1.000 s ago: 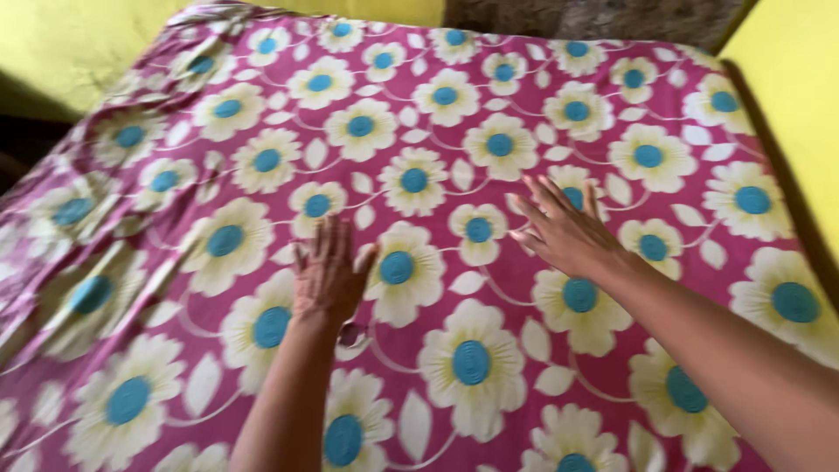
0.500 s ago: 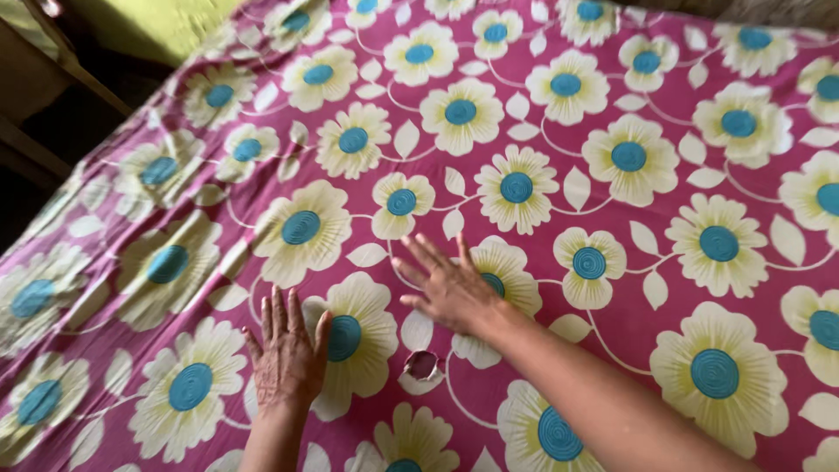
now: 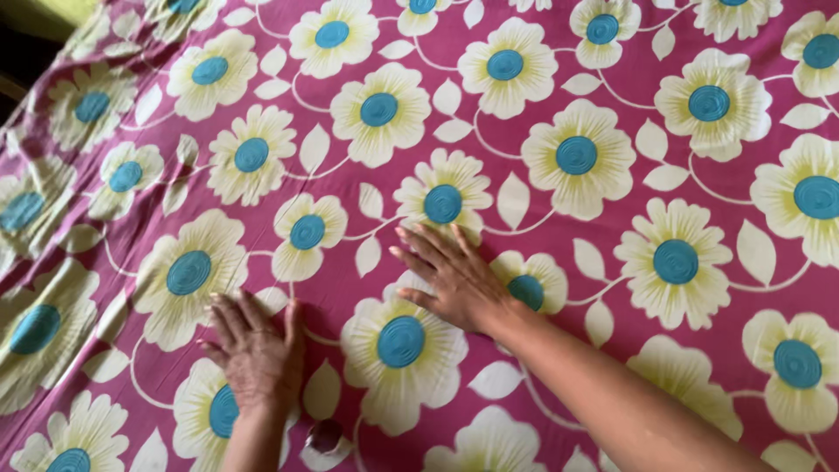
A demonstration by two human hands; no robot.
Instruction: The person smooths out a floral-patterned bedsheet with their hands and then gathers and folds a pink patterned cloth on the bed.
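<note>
Sheet: the sheet (image 3: 612,105) is magenta with cream flowers, blue centres and cream leaves. It is spread out and fills almost the whole view, under both hands.
Sheet surface: it is mostly smooth in the middle and at the right. At the left edge it has soft folds and wrinkles.
Hole: a small hole (image 3: 325,435) with a torn edge is in the sheet near the bottom. It lies just beside the left wrist, on its right side, and below and left of the right hand.
Left hand: the left hand (image 3: 253,350) lies flat on the sheet, palm down, fingers stretched out and a little spread. It holds nothing; it only presses on the cloth. It is at the lower left, between two large flowers.
Right hand: the right hand (image 3: 454,275) is also flat and open, palm down, fingers pointing up and to the left. It grips nothing. It rests on the sheet near the middle, partly over a flower.
Hands together: the two hands are near each other but apart, the right one higher in the view than the left one.
Corner: a dark gap (image 3: 22,61) shows beyond the sheet at the top left.
</note>
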